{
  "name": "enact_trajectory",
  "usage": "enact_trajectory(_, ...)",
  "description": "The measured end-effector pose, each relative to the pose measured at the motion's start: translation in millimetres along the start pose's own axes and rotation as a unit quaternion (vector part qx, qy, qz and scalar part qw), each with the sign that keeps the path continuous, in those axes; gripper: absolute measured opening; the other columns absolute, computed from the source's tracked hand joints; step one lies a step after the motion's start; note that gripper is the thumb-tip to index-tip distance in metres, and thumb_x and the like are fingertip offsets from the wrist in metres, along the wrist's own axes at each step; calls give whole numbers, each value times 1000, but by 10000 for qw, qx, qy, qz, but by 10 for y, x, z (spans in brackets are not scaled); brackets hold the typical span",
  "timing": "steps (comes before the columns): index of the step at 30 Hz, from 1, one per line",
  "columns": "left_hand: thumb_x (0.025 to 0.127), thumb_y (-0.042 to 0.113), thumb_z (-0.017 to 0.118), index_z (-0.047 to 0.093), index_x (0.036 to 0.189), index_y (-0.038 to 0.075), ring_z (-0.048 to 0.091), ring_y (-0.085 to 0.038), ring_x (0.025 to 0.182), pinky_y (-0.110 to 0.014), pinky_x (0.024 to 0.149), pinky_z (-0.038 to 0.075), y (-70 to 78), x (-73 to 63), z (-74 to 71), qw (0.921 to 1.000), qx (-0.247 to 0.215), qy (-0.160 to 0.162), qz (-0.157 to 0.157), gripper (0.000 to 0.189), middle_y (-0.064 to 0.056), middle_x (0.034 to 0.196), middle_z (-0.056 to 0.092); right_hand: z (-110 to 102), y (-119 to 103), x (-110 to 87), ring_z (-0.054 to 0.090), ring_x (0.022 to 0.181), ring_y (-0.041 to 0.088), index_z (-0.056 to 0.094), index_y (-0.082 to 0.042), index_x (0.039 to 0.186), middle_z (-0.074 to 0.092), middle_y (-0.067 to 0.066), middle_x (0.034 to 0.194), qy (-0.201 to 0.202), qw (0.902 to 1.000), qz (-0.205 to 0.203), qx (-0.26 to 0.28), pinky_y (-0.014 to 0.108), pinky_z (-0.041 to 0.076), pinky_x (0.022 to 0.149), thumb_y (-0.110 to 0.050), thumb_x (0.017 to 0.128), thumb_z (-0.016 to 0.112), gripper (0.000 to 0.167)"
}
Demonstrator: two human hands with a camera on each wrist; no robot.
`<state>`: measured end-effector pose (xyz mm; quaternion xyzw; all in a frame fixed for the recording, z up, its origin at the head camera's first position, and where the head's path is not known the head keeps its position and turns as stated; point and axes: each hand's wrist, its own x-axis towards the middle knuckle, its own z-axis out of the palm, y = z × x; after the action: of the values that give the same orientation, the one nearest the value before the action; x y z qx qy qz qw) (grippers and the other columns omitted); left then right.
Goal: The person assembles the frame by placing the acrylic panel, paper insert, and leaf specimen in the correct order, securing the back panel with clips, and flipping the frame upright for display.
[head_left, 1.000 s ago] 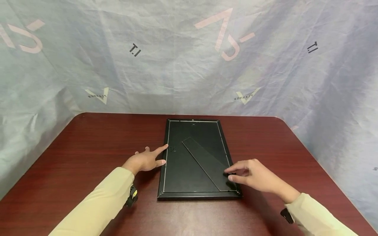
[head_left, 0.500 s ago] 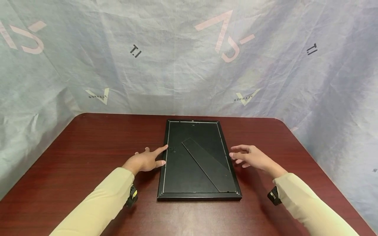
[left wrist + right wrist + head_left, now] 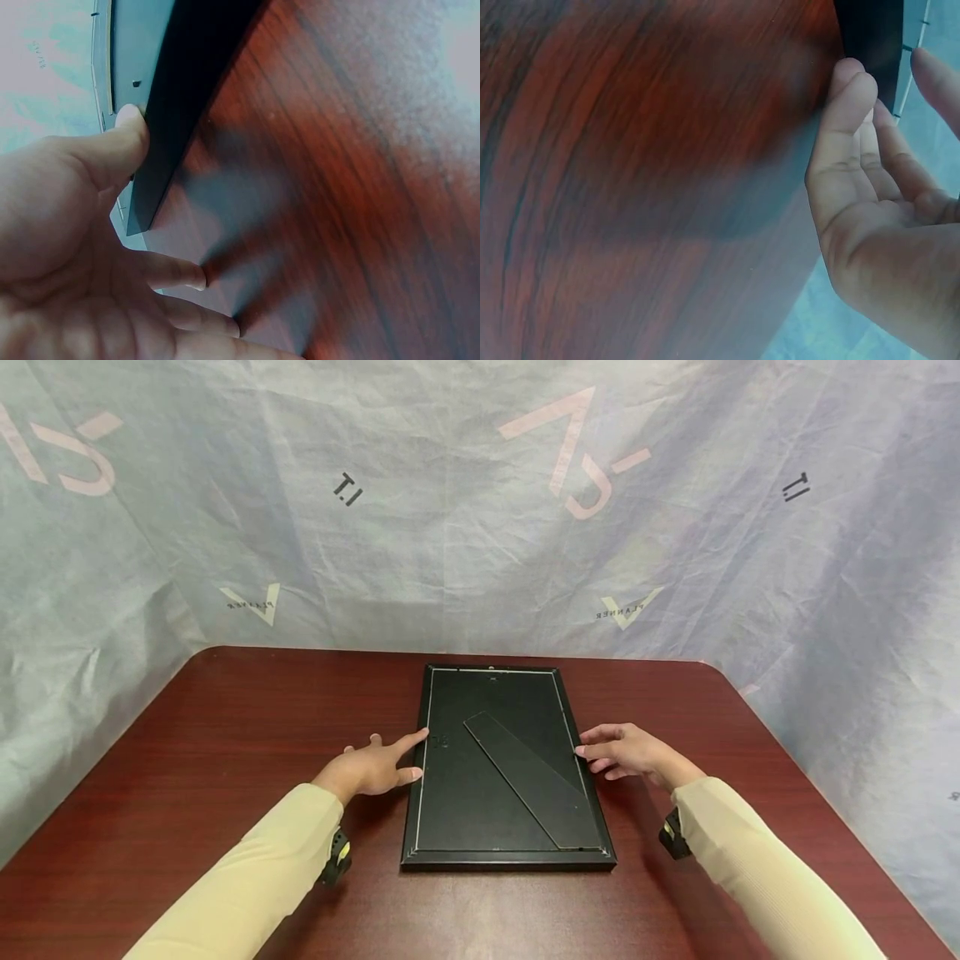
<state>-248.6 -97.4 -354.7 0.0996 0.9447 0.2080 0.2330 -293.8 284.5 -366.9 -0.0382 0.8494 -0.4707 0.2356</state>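
A black picture frame (image 3: 453, 802) lies face down on the table, its back and a slanting easel leg (image 3: 528, 772) facing up. My left hand (image 3: 363, 770) is at its left side, with index finger and thumb extended onto the rim. In the left wrist view the thumb (image 3: 130, 135) rests on the frame's edge while the other fingers spread over the tabletop. At the right rim is my right hand (image 3: 636, 753), fingers loosely bent beside the frame's side wall (image 3: 871, 45) and thumb above the rim. Whether that thumb touches is hard to tell.
The dark red wooden table (image 3: 300, 702) has rounded far corners. A pale printed cloth (image 3: 450, 527) hangs behind it and along both sides. Each wrist carries a small black device, such as the left one (image 3: 337, 857).
My right hand has left the frame's lower right corner near the easel leg's foot and moved away along the right side to mid-height. The left hand and the frame stay put.
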Motion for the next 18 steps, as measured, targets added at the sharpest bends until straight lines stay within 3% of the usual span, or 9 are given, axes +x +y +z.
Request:
enact_trajectory(4, 108, 29, 51, 19, 164, 20, 20, -56, 146, -70, 116, 8, 7, 5, 2, 10000, -32, -40, -27, 65, -44, 157, 15, -21, 18, 43, 66, 92, 19, 52, 6, 139, 72, 5, 105, -15, 9999, 69, -116, 35, 55, 78, -22, 97, 71, 54)
enact_trajectory(9, 109, 30, 50, 18, 164, 20, 21, -57, 146, -71, 116, 8, 10, 1, -7, 9999, -33, -80, -54, 65, -44, 157, 13, -27, -26, 69, 62, 87, 18, 46, 3, 147, 72, 1, 98, -35, 9993, -17, -383, 36, 50, 74, -21, 95, 73, 63)
enact_trajectory(18, 108, 30, 51, 18, 164, 20, 23, -57, 145, -71, 115, 10, 2, 10, -2, 10000, 21, -57, -33, 66, -45, 156, 15, -33, -108, 84, 64, 86, 16, 36, 2, 155, 71, 3, 104, -42, 9992, 101, -378, 37, 54, 80, -18, 94, 75, 75)
